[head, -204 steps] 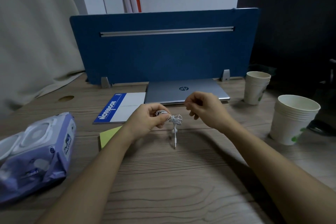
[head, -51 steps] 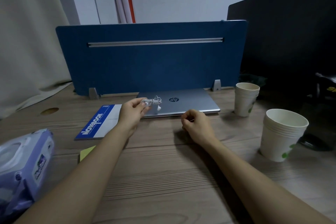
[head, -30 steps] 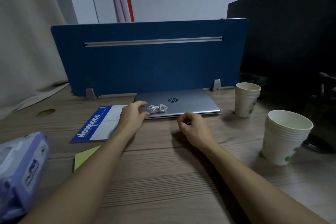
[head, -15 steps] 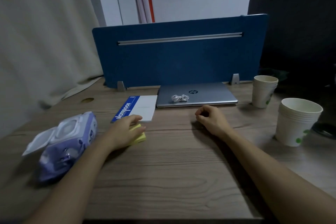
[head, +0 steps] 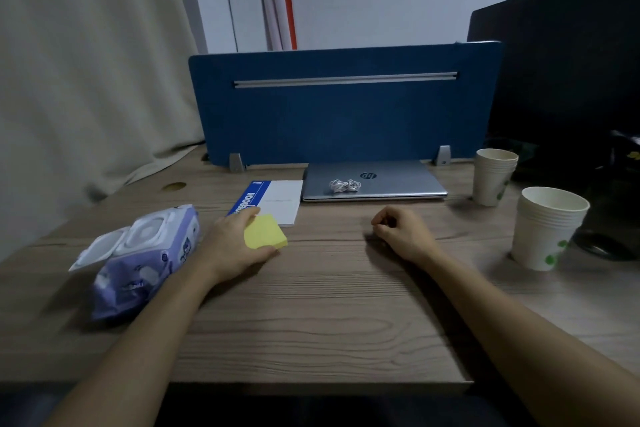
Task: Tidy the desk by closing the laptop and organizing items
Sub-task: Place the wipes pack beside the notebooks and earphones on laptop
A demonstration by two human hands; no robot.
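Observation:
The silver laptop (head: 391, 184) lies closed at the back of the wooden desk (head: 329, 315), with coiled white earphones (head: 344, 185) resting on its lid. A blue and white notebook (head: 277, 199) lies flat to its left. My left hand (head: 233, 244) grips a yellow sticky note pad (head: 265, 231) just in front of the notebook. My right hand (head: 401, 234) rests on the desk in a loose fist with nothing in it.
A purple wet wipes pack (head: 138, 256) with its lid flipped open lies at the left. Two stacks of paper cups (head: 493, 177) (head: 545, 227) stand at the right. A blue divider panel (head: 346, 104) runs behind the laptop, a dark monitor (head: 571, 55) at the far right.
My left hand set the coiled earphones on the laptop lid, then moved left and down to the yellow sticky note pad and took hold of it. My right hand stayed resting on the desk.

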